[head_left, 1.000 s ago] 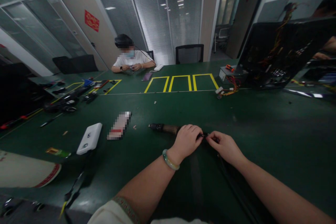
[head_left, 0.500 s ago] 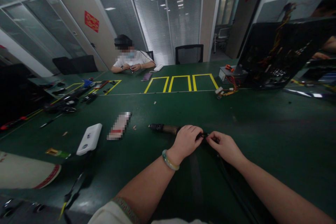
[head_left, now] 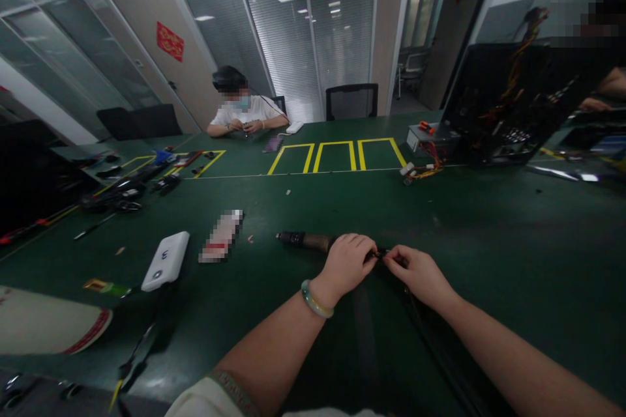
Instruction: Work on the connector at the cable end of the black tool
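Observation:
On the green table [head_left: 313, 208] lies a dark, rod-shaped tool [head_left: 313, 241] with a black collar and a narrow tip pointing left. My left hand [head_left: 349, 257], a bangle at its wrist, is closed over the tool's right end. Close beside it, my right hand [head_left: 411, 267] pinches with thumb and forefinger at a small dark piece by that end. The fingers mostly hide this piece, so its kind is unclear. A black cable [head_left: 430, 339] runs from below the right hand toward the near edge.
A white power bank [head_left: 166, 262], a blurred-out phone [head_left: 222, 234] and a pale cylinder [head_left: 49, 319] are to the left. A computer case [head_left: 503, 104] and a power supply [head_left: 430, 137] stand at the right. Across the table sits a person [head_left: 247, 111]; another is partly visible far right.
Both hands stay almost in place at the tool's right end, with barely any finger motion. At the far right, the other person's head has come into view.

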Tool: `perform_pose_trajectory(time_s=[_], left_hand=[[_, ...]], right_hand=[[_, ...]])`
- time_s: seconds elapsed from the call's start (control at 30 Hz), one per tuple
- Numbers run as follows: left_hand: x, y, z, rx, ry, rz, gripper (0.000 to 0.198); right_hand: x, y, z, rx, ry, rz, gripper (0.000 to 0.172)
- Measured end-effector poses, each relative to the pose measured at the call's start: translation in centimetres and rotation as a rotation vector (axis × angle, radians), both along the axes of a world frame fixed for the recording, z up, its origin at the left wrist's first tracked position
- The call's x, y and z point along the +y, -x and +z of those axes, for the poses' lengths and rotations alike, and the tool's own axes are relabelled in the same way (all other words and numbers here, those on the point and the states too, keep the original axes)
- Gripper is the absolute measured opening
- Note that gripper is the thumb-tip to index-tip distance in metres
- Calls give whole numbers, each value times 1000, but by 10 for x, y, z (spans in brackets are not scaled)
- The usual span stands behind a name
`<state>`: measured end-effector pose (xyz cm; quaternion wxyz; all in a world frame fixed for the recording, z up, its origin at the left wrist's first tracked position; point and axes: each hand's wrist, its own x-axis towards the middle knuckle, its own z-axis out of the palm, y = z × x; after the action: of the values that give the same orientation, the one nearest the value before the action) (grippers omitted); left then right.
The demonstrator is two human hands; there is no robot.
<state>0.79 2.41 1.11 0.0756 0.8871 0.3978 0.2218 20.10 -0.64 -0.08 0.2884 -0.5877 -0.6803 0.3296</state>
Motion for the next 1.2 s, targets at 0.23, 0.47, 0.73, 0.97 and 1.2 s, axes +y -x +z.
perform_pose_trajectory(time_s=[0.23, 0.47, 0.73, 0.97, 1.2], left_hand=[[0, 0, 0, -1, 0, 1, 16], [1, 0, -1, -31, 12, 0, 13], [0, -2, 1, -26, -3, 15, 13], [-1, -2, 0, -64, 9, 26, 11], [-2, 0, -1, -97, 13, -2, 18]], right_hand=[[0, 0, -2, 41, 32, -2, 24], [1, -1, -4, 9, -10, 10, 22], [2, 0, -5, 13, -12, -2, 21], [2, 1, -6, 21, -50, -16, 20], [1, 1, -9, 13, -79, -29, 18]])
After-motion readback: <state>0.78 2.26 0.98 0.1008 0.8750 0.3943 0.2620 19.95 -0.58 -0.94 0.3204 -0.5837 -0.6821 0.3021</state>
